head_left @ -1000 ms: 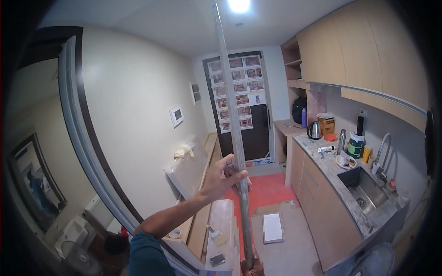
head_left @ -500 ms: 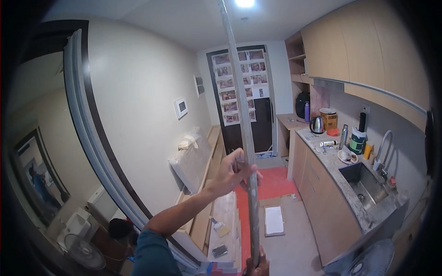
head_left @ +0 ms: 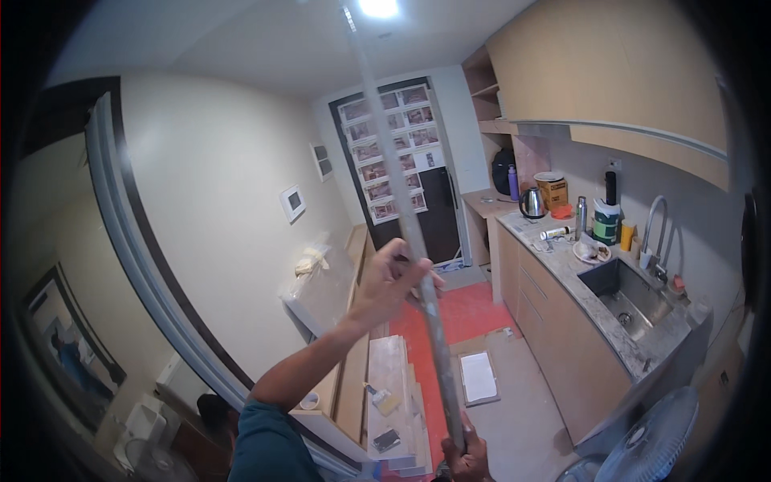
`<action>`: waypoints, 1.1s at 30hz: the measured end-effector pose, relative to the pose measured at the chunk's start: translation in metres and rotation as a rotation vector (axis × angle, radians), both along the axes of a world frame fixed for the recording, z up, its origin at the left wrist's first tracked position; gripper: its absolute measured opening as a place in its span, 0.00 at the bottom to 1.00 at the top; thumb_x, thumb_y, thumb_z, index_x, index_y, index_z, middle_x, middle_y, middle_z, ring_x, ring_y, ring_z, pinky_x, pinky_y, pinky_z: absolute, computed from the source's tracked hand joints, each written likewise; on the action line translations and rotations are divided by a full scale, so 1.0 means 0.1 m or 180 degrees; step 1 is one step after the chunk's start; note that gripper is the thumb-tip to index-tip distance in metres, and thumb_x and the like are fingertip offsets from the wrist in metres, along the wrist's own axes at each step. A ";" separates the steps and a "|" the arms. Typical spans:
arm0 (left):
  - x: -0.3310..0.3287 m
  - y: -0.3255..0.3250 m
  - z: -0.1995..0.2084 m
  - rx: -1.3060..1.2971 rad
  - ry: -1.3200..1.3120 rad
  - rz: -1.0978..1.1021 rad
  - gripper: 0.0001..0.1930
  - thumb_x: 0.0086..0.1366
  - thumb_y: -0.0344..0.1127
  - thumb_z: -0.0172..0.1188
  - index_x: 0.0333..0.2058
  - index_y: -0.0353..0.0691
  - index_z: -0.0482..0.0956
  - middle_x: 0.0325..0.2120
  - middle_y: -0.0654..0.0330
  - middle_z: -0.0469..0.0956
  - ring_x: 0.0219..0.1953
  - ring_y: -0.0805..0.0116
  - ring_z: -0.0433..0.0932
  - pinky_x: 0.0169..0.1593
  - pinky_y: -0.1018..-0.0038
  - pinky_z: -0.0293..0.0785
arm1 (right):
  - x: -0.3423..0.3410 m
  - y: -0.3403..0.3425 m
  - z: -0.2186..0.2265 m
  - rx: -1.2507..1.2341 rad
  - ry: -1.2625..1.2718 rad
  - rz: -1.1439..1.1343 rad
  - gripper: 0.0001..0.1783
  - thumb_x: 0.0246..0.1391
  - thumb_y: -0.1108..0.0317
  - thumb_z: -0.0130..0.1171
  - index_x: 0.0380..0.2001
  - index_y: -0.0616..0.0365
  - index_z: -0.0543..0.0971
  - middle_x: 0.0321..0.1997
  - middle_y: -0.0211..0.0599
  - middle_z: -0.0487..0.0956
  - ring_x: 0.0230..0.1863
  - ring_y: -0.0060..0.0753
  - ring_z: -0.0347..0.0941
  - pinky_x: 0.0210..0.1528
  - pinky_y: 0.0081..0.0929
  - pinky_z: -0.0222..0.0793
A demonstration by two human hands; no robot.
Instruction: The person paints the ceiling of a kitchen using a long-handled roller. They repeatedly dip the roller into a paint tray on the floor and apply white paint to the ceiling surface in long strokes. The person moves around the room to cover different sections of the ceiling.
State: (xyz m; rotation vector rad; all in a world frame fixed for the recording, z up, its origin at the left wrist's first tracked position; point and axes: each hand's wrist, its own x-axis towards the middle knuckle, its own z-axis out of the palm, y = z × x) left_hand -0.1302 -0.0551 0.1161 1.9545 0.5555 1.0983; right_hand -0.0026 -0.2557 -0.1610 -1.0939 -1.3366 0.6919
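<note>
A long, pale grey, stained pole (head_left: 401, 185) runs up the middle of the view, its top end leaning left near the ceiling. My left hand (head_left: 389, 283) is wrapped round its middle, thumb across the front and fingertips showing on the far side. Lower down, my right hand (head_left: 466, 456) is closed round the pole near its bottom end. Below my left hand, a wide paintbrush (head_left: 384, 398) and a small dark flat piece (head_left: 386, 440) lie on stacked pale boards (head_left: 389, 357).
To the right runs a counter (head_left: 554, 253) with a sink (head_left: 628, 301), kettle (head_left: 532, 202) and bottles, under wall cabinets (head_left: 610, 64). A fan (head_left: 650, 434) stands low right. A wrapped panel (head_left: 317, 281) leans on the left wall; a person's dark-haired head (head_left: 213, 410) shows beyond the doorway.
The pole's top has swung left and its upper end has come into view. Both hands keep hold of it; the right hand shows more fully. The whole view has shifted.
</note>
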 end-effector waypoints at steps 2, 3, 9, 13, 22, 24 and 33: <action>-0.04 0.08 0.14 0.0007 0.0036 0.0151 0.14 0.73 0.44 0.53 0.39 0.38 0.65 0.31 0.46 0.83 0.32 0.61 0.86 0.28 0.72 0.83 | -0.07 0.08 0.29 -0.0025 0.0314 0.0233 0.21 0.61 0.60 0.59 0.51 0.63 0.75 0.20 0.46 0.73 0.20 0.39 0.68 0.24 0.40 0.65; -0.04 0.14 0.22 0.0011 0.0053 0.0224 0.15 0.73 0.45 0.53 0.38 0.38 0.66 0.31 0.46 0.83 0.32 0.61 0.86 0.28 0.72 0.83 | -0.10 0.18 0.39 0.0345 0.0188 0.0163 0.24 0.61 0.63 0.57 0.57 0.62 0.70 0.22 0.43 0.73 0.22 0.34 0.69 0.26 0.35 0.67; -0.15 0.83 0.58 -0.0006 0.0287 0.0520 0.16 0.71 0.47 0.54 0.37 0.38 0.67 0.31 0.46 0.83 0.32 0.62 0.86 0.27 0.73 0.82 | -0.15 0.80 0.82 0.0426 0.0293 0.0451 0.35 0.60 0.71 0.56 0.69 0.61 0.59 0.32 0.54 0.80 0.31 0.41 0.80 0.34 0.34 0.74; -0.04 0.93 0.43 0.0100 0.0193 0.0395 0.16 0.71 0.47 0.55 0.37 0.39 0.67 0.31 0.46 0.84 0.32 0.61 0.86 0.28 0.72 0.82 | 0.02 0.93 0.71 0.0460 0.0199 0.0361 0.34 0.59 0.70 0.58 0.68 0.62 0.61 0.25 0.46 0.77 0.23 0.33 0.75 0.29 0.32 0.72; 0.06 0.68 0.12 -0.0066 0.0298 0.0211 0.13 0.71 0.42 0.54 0.42 0.38 0.65 0.32 0.45 0.83 0.32 0.61 0.86 0.30 0.71 0.84 | -0.08 0.76 0.22 0.0535 0.0427 0.0002 0.27 0.59 0.68 0.60 0.60 0.64 0.70 0.21 0.47 0.73 0.20 0.40 0.70 0.25 0.36 0.67; 0.04 0.87 0.23 -0.0076 0.0311 0.0324 0.13 0.71 0.42 0.54 0.41 0.39 0.65 0.32 0.46 0.83 0.32 0.61 0.86 0.29 0.71 0.84 | -0.07 0.99 0.34 0.0727 0.0218 0.0023 0.33 0.58 0.69 0.60 0.65 0.65 0.65 0.25 0.43 0.77 0.24 0.33 0.75 0.30 0.30 0.72; 0.06 1.32 0.36 -0.0053 0.0247 0.0426 0.16 0.72 0.43 0.54 0.45 0.36 0.66 0.33 0.46 0.83 0.34 0.59 0.86 0.30 0.70 0.84 | 0.12 1.34 0.58 0.0960 0.0549 0.0303 0.35 0.56 0.72 0.61 0.66 0.62 0.64 0.23 0.43 0.75 0.22 0.29 0.72 0.28 0.29 0.70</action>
